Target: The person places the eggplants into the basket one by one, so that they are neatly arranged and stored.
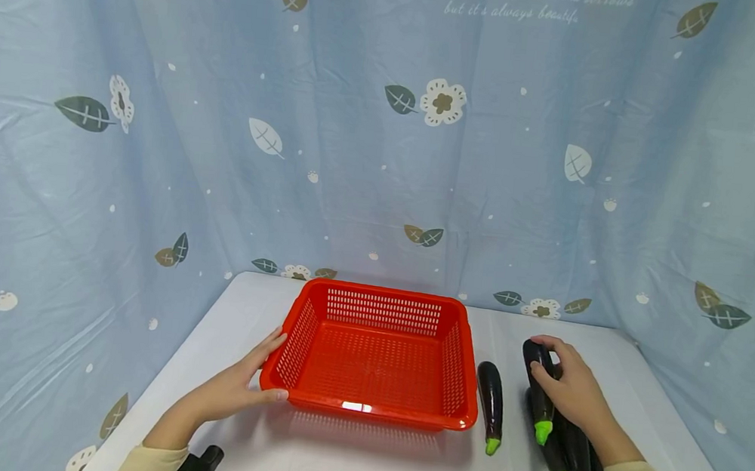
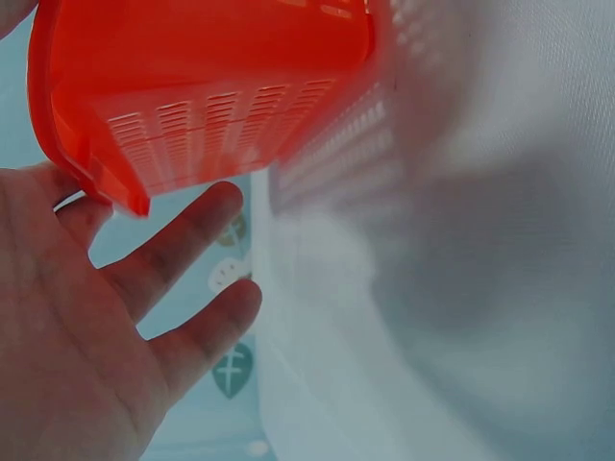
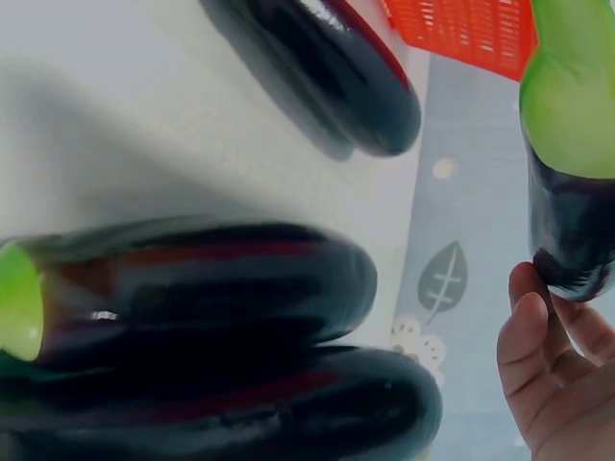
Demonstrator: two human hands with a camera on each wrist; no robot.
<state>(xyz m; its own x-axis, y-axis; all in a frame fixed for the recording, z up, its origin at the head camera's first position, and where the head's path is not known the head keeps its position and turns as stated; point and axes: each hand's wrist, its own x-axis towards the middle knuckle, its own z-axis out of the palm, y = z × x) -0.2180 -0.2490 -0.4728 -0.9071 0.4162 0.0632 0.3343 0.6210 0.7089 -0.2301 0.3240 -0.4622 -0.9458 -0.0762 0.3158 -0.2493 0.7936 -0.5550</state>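
An empty red plastic basket (image 1: 376, 349) sits on the white table. My left hand (image 1: 236, 385) touches its left rim, fingers spread; in the left wrist view the hand (image 2: 106, 298) lies against the basket edge (image 2: 192, 106). At the right, my right hand (image 1: 574, 387) pinches a dark eggplant (image 1: 538, 384) with a green stem end. The right wrist view shows that eggplant (image 3: 572, 211) raised, held by the fingers of the hand (image 3: 567, 384). Below it lie several more eggplants (image 1: 578, 456), also seen in the right wrist view (image 3: 221, 288).
A single eggplant (image 1: 491, 406) lies just right of the basket, stem end toward me. Near the left sleeve is a black object (image 1: 201, 463) at the table's front. A blue patterned curtain (image 1: 358, 150) stands behind the white table (image 1: 328, 466).
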